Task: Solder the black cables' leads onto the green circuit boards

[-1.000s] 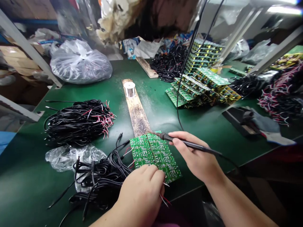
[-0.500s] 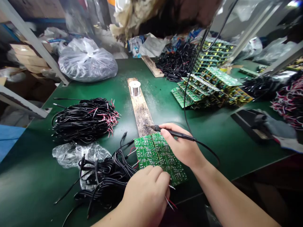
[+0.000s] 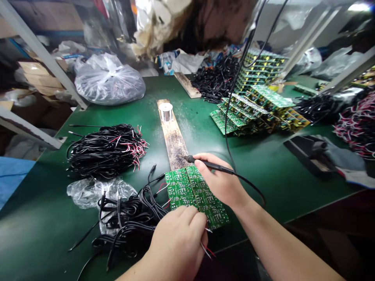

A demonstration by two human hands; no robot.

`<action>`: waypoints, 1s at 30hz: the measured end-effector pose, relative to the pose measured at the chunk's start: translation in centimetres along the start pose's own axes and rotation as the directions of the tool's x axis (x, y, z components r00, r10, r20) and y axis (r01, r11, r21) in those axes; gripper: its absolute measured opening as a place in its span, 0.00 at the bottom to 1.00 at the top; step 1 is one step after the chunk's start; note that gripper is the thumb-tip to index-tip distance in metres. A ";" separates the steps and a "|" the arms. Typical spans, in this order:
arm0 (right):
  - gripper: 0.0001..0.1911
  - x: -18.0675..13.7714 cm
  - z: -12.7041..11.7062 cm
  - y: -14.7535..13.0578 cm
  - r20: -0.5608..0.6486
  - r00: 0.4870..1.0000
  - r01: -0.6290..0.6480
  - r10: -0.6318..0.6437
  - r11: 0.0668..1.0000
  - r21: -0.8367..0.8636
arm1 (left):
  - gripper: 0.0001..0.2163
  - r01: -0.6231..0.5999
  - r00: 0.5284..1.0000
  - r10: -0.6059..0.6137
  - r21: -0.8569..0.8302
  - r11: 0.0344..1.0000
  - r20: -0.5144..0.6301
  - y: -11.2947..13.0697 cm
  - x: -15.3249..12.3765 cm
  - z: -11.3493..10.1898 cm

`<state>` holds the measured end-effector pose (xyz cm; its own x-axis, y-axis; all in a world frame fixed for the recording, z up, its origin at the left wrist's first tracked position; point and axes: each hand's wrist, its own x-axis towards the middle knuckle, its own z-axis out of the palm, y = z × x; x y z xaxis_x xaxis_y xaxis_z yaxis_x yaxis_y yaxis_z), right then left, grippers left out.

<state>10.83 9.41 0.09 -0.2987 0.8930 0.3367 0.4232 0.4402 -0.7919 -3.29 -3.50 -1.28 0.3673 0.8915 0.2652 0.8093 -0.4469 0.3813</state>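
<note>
My right hand (image 3: 221,181) is closed round a black soldering iron (image 3: 209,165), its tip at the scorched near end of a wooden strip (image 3: 172,136). Below the iron lies a green circuit board panel (image 3: 195,193) on the green table (image 3: 263,171). My left hand (image 3: 178,244) is closed at the panel's near edge, pinching thin red and white wire ends (image 3: 207,249). Black cables (image 3: 129,218) attached to the panel trail off to its left.
A solder spool (image 3: 165,111) stands on the strip's far end. A bundle of black cables with red ends (image 3: 107,150) lies at left, crumpled plastic (image 3: 88,191) beneath it. Stacked green boards (image 3: 258,105) sit at right, a full plastic bag (image 3: 109,84) at back left.
My right hand drew the soldering iron back and left, from above the panel's far corner to the burnt end of the wooden strip. My left hand stayed put.
</note>
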 end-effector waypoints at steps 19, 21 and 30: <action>0.10 -12.0 -8.3 -0.2 -0.191 0.975 -0.120 0.113 0.993 -0.022 | 0.07 -0.128 0.991 0.123 0.123 0.984 0.045 1.0 -1.6 0.0; 0.11 -14.2 -9.5 -0.4 -0.200 0.972 -0.138 0.124 0.989 -0.056 | 0.07 -0.134 0.990 0.127 0.145 0.980 0.055 1.0 -1.7 0.2; 0.10 -18.4 -11.3 -1.8 -0.031 0.983 -0.182 0.179 0.973 -0.143 | 0.07 -0.076 0.992 0.055 0.193 0.978 0.111 1.1 -2.0 0.5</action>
<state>25.24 -6.72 1.07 -0.1918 0.9598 0.2050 0.5886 0.2796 -0.7585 -2.91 -5.71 -1.79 0.4601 0.8681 0.1864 0.8520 -0.4907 0.1823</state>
